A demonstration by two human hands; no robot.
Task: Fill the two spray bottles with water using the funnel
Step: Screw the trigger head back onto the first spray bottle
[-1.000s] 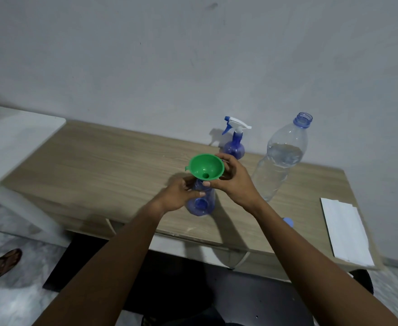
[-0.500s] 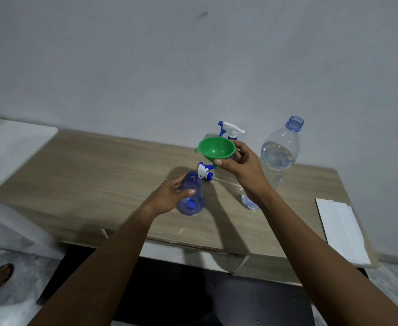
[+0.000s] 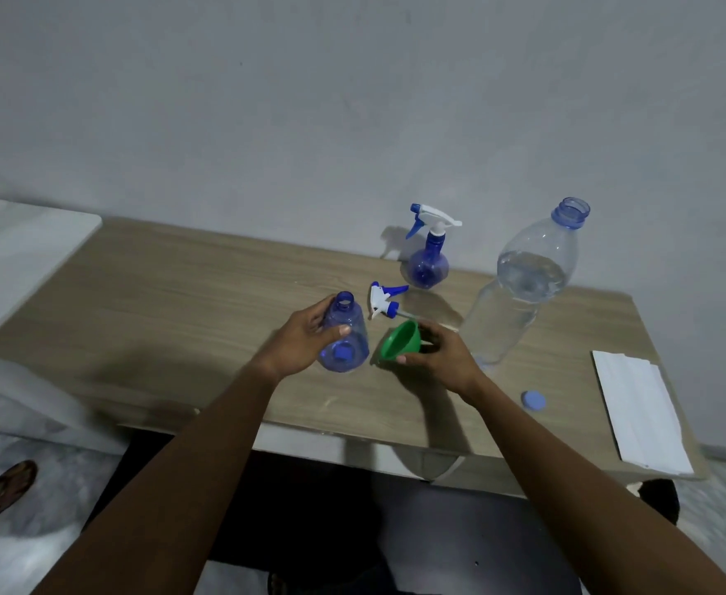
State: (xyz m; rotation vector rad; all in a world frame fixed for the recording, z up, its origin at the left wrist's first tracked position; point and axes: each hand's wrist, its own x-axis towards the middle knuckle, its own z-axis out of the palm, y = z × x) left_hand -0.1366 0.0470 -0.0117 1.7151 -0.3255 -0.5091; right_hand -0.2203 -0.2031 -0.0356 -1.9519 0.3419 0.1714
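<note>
Head view: your left hand is curled around the body of the small translucent blue plastic spray bottle. The bottle stands on the light wooden table with its open neck pointing up. I cannot tell if there is water inside it.

Your right hand holds the green plastic funnel with bent fingers and thumb around the narrow part, low over the table and just to the right of the bottle. The two are very close, but I cannot say that they touch.

The important relation is the axis of the funnel. It lies nearly sideways, the wide rim faces left and towards you, and the spout is hidden inside your fingers. The mouth of the bottle is higher and to the far left of the funnel. If the funnel goes into this neck, I judge that the right hand must turn the spout down and lift it over the opening.

The detached white and blue trigger head lies just behind the bottle. The second blue spray bottle stands capped farther back, and the large clear plastic water bottle, open and partly full, stands at the right, nearer to your right hand.
</note>
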